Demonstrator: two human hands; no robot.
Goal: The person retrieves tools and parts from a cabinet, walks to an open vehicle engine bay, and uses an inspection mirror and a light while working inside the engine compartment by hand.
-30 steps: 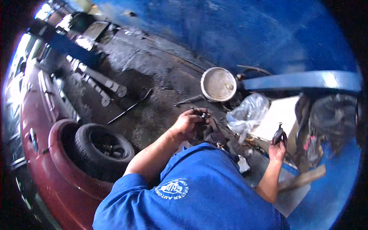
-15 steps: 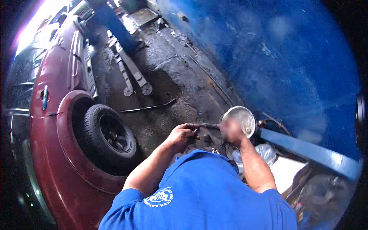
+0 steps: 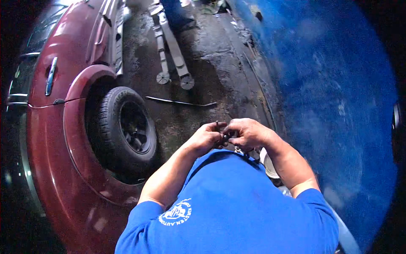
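Note:
My left hand [image 3: 207, 136] and my right hand [image 3: 247, 132] meet in front of my stomach, their fingers closed on small dark parts [image 3: 225, 136] whose shape is mostly hidden by the fingers. A short thin piece sticks up between them. The blue shirt front lies just below both hands.
A maroon car [image 3: 50, 139] stands at left with its black wheel [image 3: 135, 129]. Metal lift arms [image 3: 175, 55] and a thin bar [image 3: 179, 101] lie on the dark floor [image 3: 169, 118]. A blue wall [image 3: 330, 84] rises at right. A round white container [image 3: 267, 166] shows behind my right forearm.
My right hand has come inward from the right to join my left hand. The view has swung right, bringing more blue wall into it; the plastic bag is now mostly hidden.

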